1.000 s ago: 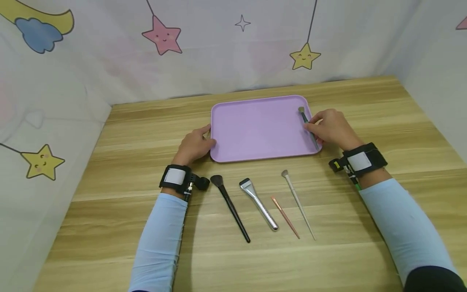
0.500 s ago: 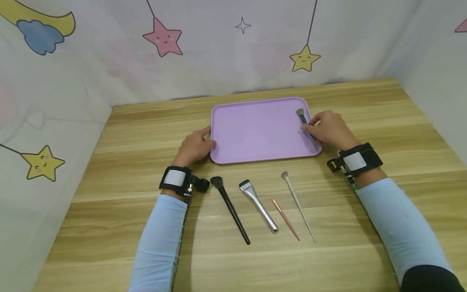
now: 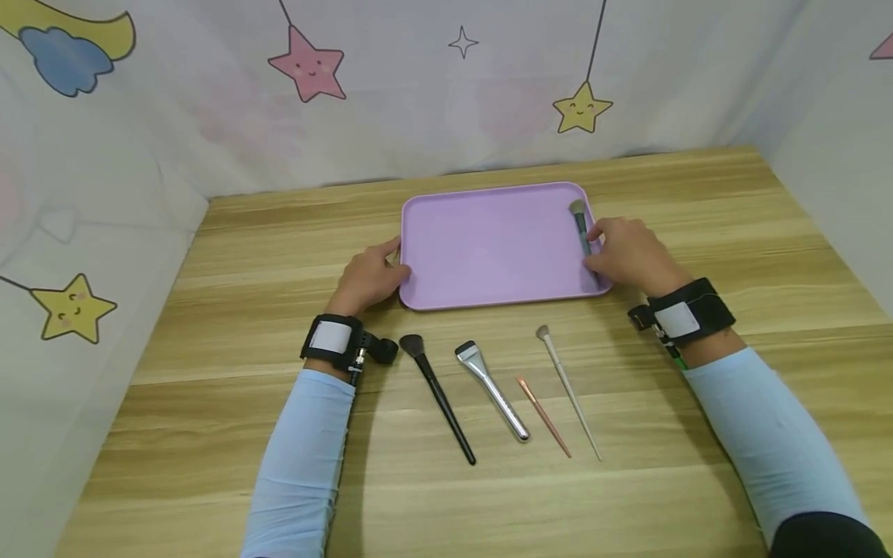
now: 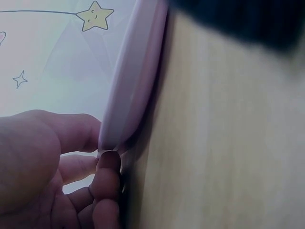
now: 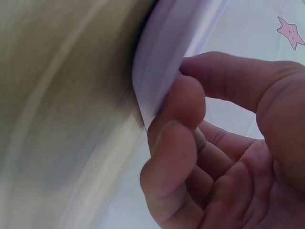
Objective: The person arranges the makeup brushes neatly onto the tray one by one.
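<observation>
A lilac tray lies on the wooden table. My left hand grips its left edge, thumb over the rim and the other fingers curled at the outer side, as the left wrist view shows. Inside the tray, along its right edge, lies a makeup brush with a dark green handle. My right hand pinches the handle at its lower part, which the thumb covers. In the right wrist view the thumb reaches over the tray wall, with curled fingers close at the rim; the brush is hidden there.
In front of the tray several makeup brushes lie in a row: a black brush, a flat silver brush, a small copper-coloured brush and a thin pale brush. A printed curtain hangs behind the table.
The makeup brush in the tray has turned from a slant to lie more in line with the tray's right edge. My right hand has shifted slightly with it; my left hand keeps its place.
</observation>
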Available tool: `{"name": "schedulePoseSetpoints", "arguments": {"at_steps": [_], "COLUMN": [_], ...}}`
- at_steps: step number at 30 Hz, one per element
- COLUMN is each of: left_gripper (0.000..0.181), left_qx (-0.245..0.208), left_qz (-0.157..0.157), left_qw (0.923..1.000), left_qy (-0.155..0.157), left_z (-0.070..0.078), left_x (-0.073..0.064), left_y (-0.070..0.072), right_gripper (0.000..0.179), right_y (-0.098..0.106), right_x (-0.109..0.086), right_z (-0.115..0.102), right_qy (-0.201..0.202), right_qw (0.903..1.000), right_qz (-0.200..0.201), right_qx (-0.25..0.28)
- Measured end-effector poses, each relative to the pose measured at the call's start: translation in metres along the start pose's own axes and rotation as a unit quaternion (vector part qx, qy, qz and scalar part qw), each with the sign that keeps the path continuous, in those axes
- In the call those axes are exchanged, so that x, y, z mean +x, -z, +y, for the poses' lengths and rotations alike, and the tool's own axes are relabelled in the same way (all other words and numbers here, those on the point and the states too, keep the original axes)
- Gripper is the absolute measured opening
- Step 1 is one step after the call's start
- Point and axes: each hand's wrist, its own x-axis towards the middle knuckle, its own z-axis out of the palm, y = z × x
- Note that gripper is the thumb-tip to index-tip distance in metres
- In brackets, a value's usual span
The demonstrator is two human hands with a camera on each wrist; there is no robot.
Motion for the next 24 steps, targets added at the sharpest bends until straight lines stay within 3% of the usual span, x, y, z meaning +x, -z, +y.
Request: {"name": "schedulePoseSetpoints", "arguments": {"at_steps": [12, 24], "left_gripper": [0.066, 0.067], "left_qx": [0.003, 0.005], "left_qz": [-0.007, -0.006], "left_qw": [1.0, 0.9999], "left_qy": [0.005, 0.008], "left_z": [0.001, 0.001], "left_x": [0.001, 0.001], "left_y": [0.001, 0.0], "right_gripper": [0.043, 0.044], "right_y": [0.0, 0.0], "right_x": [-0.007, -0.025], "right_z": [-0.005, -0.031], "right_qy": [0.001, 0.084], "right_qw": [0.9993, 0.9959], "right_qz": [0.031, 0.031], "right_qx": [-0.022, 0.004]}}
